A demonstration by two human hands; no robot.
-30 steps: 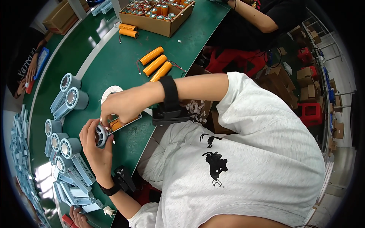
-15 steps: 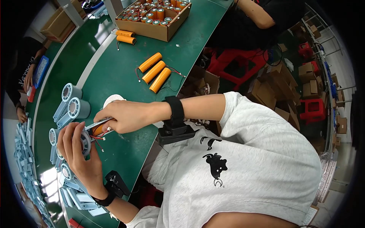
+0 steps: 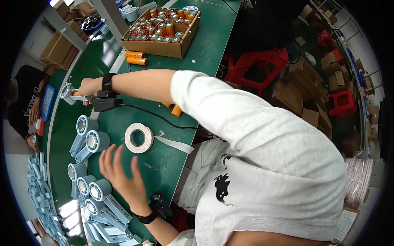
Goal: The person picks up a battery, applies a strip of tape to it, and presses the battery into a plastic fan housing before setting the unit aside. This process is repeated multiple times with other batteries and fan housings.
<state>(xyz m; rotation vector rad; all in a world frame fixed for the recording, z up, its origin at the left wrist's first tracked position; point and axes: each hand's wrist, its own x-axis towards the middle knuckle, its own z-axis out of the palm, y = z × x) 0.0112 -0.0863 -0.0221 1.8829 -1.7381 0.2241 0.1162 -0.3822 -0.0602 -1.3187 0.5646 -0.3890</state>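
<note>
My right hand [image 3: 89, 87] is stretched to the far left side of the table, closed around a light-blue handheld fan [image 3: 66, 93]. An orange cylindrical battery [image 3: 75, 94] shows partly inside the fan's handle; my fingers cover the rest. Nearer me, my left hand [image 3: 125, 180] hangs over the table with its fingers spread, holding nothing. Beside it lies a roll of white tape [image 3: 130, 144] with a loose strip [image 3: 174, 144] pulled out. Several light-blue fans [image 3: 97, 142] lie in a group left of that hand, some pointing toward the lower edge.
A cardboard box [image 3: 172, 50] packed with orange batteries stands at the back, two loose batteries [image 3: 137, 61] in front of it. Another battery [image 3: 176, 110] peeks out under my right arm. Light-blue fan parts [image 3: 43, 192] are heaped at far left, and a co-worker [image 3: 28, 94] is beyond the table.
My right hand has carried the fan with its battery away to the far left. My left hand has let go of it and drawn back, fingers spreading. The tape roll is now uncovered.
</note>
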